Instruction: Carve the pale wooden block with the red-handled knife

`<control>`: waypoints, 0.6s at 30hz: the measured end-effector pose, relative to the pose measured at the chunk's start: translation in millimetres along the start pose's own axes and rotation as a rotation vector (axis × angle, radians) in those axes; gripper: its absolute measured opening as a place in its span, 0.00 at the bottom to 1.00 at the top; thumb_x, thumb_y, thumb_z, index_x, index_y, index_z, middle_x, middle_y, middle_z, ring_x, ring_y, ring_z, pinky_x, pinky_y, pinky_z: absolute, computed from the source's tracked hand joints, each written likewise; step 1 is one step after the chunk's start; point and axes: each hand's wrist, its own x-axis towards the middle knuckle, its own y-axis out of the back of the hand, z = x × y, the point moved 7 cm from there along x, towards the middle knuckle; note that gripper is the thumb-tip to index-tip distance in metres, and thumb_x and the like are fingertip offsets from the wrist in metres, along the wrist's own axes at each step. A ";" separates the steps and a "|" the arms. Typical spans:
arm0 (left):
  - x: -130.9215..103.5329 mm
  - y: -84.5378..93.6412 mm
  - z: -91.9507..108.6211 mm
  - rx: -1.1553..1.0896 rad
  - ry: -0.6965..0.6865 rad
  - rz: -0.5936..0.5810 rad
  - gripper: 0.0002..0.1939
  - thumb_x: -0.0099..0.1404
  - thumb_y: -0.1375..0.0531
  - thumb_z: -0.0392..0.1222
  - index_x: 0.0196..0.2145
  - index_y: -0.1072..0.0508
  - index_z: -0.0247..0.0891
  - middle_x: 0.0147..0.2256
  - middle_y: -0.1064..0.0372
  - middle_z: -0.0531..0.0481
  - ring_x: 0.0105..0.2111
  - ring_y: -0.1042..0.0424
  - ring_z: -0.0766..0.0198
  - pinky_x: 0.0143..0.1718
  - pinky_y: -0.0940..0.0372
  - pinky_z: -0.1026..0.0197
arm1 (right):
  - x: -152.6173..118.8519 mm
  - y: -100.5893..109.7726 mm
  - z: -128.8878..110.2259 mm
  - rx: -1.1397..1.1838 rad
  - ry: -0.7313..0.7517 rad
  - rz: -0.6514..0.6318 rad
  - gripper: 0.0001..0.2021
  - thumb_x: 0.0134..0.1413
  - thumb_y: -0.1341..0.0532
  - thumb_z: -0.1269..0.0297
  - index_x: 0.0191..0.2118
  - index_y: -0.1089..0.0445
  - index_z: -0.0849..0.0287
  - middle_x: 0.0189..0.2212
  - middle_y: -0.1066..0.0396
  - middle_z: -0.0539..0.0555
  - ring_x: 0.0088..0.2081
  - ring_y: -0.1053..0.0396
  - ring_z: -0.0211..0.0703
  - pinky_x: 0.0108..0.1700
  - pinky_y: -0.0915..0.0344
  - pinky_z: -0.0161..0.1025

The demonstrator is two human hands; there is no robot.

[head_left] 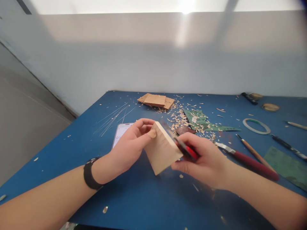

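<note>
My left hand [130, 140] grips a pale wooden board [163, 153] at its upper left corner, thumb on the face and fingers behind. The board is held tilted above the blue table [134, 198]. My right hand [208, 159] is closed around a red and black cutter knife [190, 151]. Its blade, smeared by motion, lies along the board's upper right edge; whether it touches the wood I cannot tell. A phone [120, 133] with a lit screen lies partly hidden behind my left hand.
Flat wooden pieces [154, 100] are stacked at the back. Wood shavings [176, 113] surround green sandpaper [196, 118]. Thin wires [112, 119] lie at left. On the right are a red-handled carving tool [254, 164], a wooden-handled tool [255, 151] and a tape roll [256, 126].
</note>
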 end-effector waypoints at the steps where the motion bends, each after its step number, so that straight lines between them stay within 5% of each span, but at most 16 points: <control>1: -0.7 -2.6 -0.5 0.005 -0.012 -0.034 0.18 0.70 0.27 0.53 0.51 0.23 0.43 0.46 0.21 0.47 0.46 0.27 0.54 0.48 0.36 0.53 | -0.4 -2.4 -2.5 -0.063 0.030 -0.022 0.18 0.58 0.21 0.48 0.44 0.26 0.49 0.29 0.28 0.45 0.28 0.37 0.42 0.31 0.38 0.41; 8: -8.6 -12.4 -3.1 -0.006 -0.068 -0.249 0.33 0.60 0.24 0.43 0.60 0.28 0.51 0.53 0.29 0.48 0.54 0.30 0.49 0.51 0.32 0.52 | -8.6 -7.9 -23.8 -0.338 0.246 -0.067 0.19 0.68 0.28 0.41 0.41 0.27 0.51 0.31 0.23 0.48 0.30 0.32 0.44 0.32 0.41 0.41; 12: -14.5 -15.2 4.8 0.180 -0.189 -0.366 0.42 0.61 0.22 0.51 0.68 0.33 0.52 0.59 0.33 0.44 0.60 0.33 0.43 0.60 0.36 0.46 | -11.9 -1.8 -34.4 -0.447 0.294 -0.088 0.23 0.71 0.35 0.35 0.38 0.29 0.52 0.29 0.28 0.49 0.27 0.37 0.43 0.29 0.46 0.43; 18: -20.9 -32.9 6.0 0.166 -0.204 -0.526 0.44 0.63 0.22 0.61 0.68 0.39 0.54 0.55 0.34 0.46 0.49 0.30 0.52 0.49 0.33 0.52 | -11.0 8.4 -39.0 -0.530 0.333 -0.083 0.24 0.77 0.44 0.37 0.39 0.31 0.53 0.30 0.30 0.51 0.28 0.38 0.45 0.30 0.47 0.45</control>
